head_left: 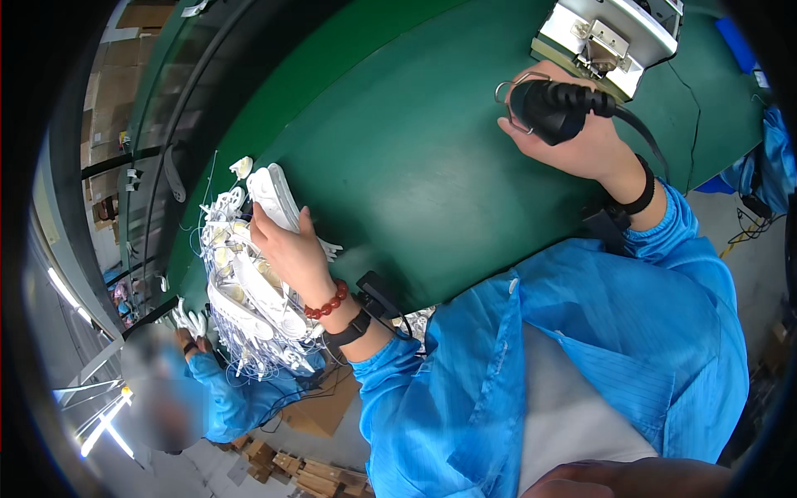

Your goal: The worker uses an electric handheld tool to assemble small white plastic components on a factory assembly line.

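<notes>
My left hand [290, 253] is at the edge of a heap, its thumb and fingers around the lower end of a long white plastic housing [274, 192]. Beside and below that hand lies a pile of similar white housings [249, 282], with thin pale wires hanging from it. My right hand [573, 141] is closed round a black corded electric screwdriver [548, 112]. The tool's cord end and wire hanging loop face up; its tip is hidden below the hand.
A white and metal bench machine [608, 46] stands behind my right hand on the green table [415, 166]. A black cable [696, 108] runs down the table's right side. At left, another person [224, 394] in blue reaches towards white parts [189, 318]. Boxes [315, 477] lie on the floor.
</notes>
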A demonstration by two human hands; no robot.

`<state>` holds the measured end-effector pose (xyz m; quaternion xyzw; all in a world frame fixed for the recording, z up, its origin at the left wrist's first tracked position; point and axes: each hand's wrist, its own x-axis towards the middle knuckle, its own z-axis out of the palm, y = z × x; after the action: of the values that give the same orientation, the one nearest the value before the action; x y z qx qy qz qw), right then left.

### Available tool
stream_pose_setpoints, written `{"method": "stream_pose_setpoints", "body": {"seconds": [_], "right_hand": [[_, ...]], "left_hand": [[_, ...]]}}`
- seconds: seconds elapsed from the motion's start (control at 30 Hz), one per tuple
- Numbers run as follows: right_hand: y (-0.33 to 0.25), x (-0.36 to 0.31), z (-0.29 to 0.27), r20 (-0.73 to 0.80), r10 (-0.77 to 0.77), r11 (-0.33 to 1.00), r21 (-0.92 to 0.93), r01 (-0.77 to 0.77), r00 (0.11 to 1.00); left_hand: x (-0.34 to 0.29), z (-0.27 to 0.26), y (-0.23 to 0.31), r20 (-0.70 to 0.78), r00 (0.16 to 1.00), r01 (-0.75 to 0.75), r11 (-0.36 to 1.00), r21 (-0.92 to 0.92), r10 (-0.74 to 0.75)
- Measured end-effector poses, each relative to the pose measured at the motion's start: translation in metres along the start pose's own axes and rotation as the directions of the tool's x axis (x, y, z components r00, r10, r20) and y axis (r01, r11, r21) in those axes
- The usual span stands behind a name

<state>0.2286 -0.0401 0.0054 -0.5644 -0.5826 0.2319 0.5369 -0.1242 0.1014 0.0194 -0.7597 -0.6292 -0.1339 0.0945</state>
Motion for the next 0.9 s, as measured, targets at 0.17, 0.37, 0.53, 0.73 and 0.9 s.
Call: {"method": "stream_pose_setpoints", "body": {"seconds": [0.17, 0.37, 0.53, 0.73, 0.9], "right_hand": [[-0.002, 0.0, 0.002, -0.026, -0.095, 0.989, -0.112, 0.092, 0.995], [-0.006, 0.006, 0.005, 0.0, -0.059, 0.995, -0.085, 0.059, 0.998], [0.012, -0.009, 0.001, -0.027, 0.082, 0.996, -0.023, -0.082, 0.996], [0.014, -0.013, 0.0, -0.066, 0.179, 0.969, 0.184, -0.165, 0.982], [0.019, -0.011, -0.004, -0.001, 0.215, 0.967, 0.141, -0.212, 0.977]], "left_hand": [[0.008, 0.004, -0.006, 0.013, 0.999, 0.036, 0.997, -0.073, -0.035], [0.017, 0.0, -0.01, -0.096, 0.994, -0.057, 0.998, 0.017, 0.058], [0.023, -0.005, 0.021, -0.348, 0.912, -0.296, 0.935, -0.193, 0.217], [-0.005, -0.012, 0.092, -0.088, 0.906, -0.368, 0.67, -0.645, 0.413], [-0.035, 0.015, 0.13, -0.002, 0.744, -0.479, 0.531, -0.699, 0.668]]}}
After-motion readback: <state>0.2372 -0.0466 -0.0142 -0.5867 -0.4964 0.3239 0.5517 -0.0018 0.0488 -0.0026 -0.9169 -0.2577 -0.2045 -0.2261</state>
